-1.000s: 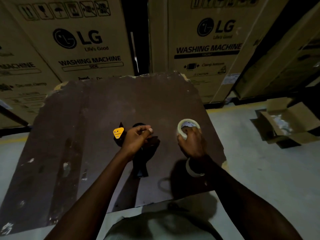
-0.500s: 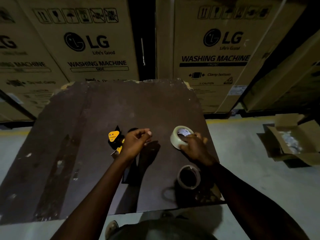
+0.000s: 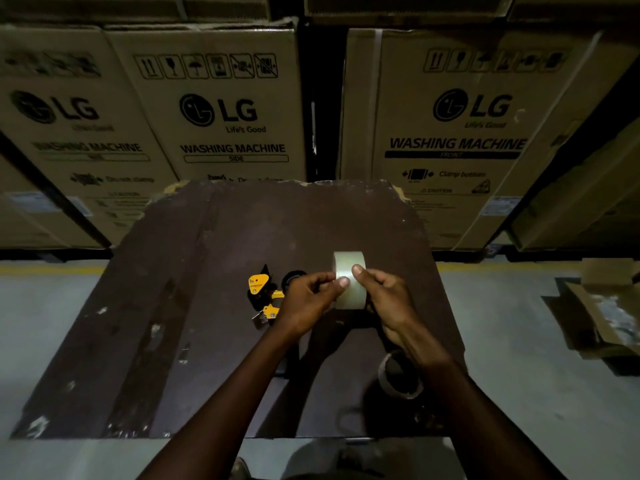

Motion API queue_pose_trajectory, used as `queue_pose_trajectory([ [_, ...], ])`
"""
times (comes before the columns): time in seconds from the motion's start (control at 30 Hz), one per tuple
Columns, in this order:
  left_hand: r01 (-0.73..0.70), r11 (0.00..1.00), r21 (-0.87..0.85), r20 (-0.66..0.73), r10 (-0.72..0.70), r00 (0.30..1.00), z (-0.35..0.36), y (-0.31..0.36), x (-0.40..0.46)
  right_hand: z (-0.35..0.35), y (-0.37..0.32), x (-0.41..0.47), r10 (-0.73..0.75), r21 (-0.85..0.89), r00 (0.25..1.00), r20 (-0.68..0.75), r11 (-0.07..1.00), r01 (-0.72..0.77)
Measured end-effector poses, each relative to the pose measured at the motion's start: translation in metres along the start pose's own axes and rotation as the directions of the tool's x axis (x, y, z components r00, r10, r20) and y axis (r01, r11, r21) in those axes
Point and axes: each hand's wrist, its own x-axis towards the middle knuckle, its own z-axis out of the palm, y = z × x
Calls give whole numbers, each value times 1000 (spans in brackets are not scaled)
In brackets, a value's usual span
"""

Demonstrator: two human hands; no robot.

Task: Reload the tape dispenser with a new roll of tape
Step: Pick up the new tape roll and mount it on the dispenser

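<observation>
While held edge-on above the board (image 3: 214,271), roll (image 3: 349,280) pinched between both hands: left hand (image 3: 306,303) on its left side, right hand (image 3: 388,299) on its right. Dispenser (image 3: 263,294) just left, lying on board mid-way.

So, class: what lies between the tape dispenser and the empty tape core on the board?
In the head view, the left hand and right hand lie between the tape dispenser and the empty core, both holding the new tape roll.

Dim light falls on a dark brown, chipped surface (image 3: 214,306) standing on a grey concrete floor (image 3: 519,341). Stacked LG washing machine cartons (image 3: 221,109) line the far side, and an opened cardboard box (image 3: 602,317) lies on the floor at right.
</observation>
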Motion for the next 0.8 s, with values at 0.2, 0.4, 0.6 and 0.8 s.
queue_pose_trajectory([
  [0.2,-52,996,-68,20,53,998,-32,19,-8,41,-37,-22,-29,148,999,21,989,26],
  [0.4,-133,989,-72,-88,126,988,-55,46,-18,66,-54,-28,-93,125,993,68,989,84],
  [0.6,-125,990,-59,-142,115,983,-68,59,-19,81,-64,-27,-129,95,986,102,988,119],
  [0.8,-148,987,-69,-166,135,977,-77,62,-14,87,-67,-26,-164,62,976,144,986,156],
])
